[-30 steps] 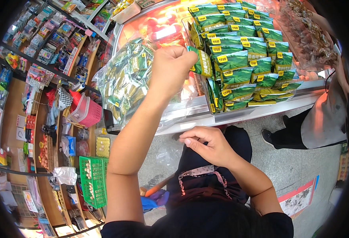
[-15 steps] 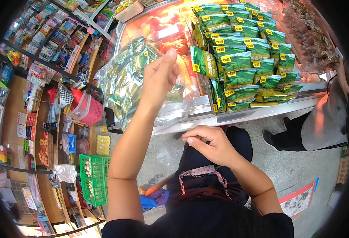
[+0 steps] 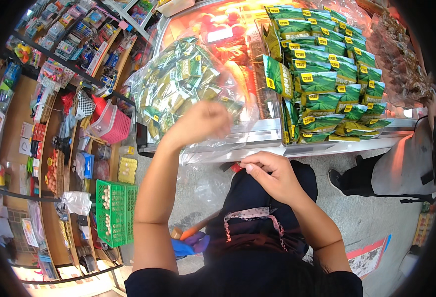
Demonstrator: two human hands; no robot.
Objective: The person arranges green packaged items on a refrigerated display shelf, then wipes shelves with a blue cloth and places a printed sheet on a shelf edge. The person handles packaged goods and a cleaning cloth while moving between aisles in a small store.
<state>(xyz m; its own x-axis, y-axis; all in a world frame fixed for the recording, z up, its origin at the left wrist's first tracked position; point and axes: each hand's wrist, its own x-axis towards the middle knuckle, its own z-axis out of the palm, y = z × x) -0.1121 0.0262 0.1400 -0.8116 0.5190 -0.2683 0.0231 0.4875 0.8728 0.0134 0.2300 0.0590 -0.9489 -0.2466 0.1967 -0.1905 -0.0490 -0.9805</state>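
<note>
My left hand (image 3: 205,123) is over the near side of a large clear plastic bag (image 3: 151,79) filled with small green packets (image 3: 188,69). Its fingers are smeared by motion, so whether they grip anything cannot be told. Lower and to the right, my right hand (image 3: 272,173) is in front of my dark trousers, thumb and fingers brought together. A small red and dark thing (image 3: 235,167) shows by its fingertips, but I cannot make out whether it is held. To the right of the bag, green snack packets (image 3: 322,81) stand in tight stacked rows on the counter.
The metal counter edge (image 3: 257,152) runs in front of me. Brown packaged goods (image 3: 393,54) lie at its right end, near another person's grey apron (image 3: 401,163). On the left are loaded shelves, a pink basket (image 3: 111,123) and a green crate (image 3: 115,213) with eggs.
My left hand has come down and nearer from above the bag. The right hand has shifted slightly right. The whole view has turned a little, moving the counter goods rightward.
</note>
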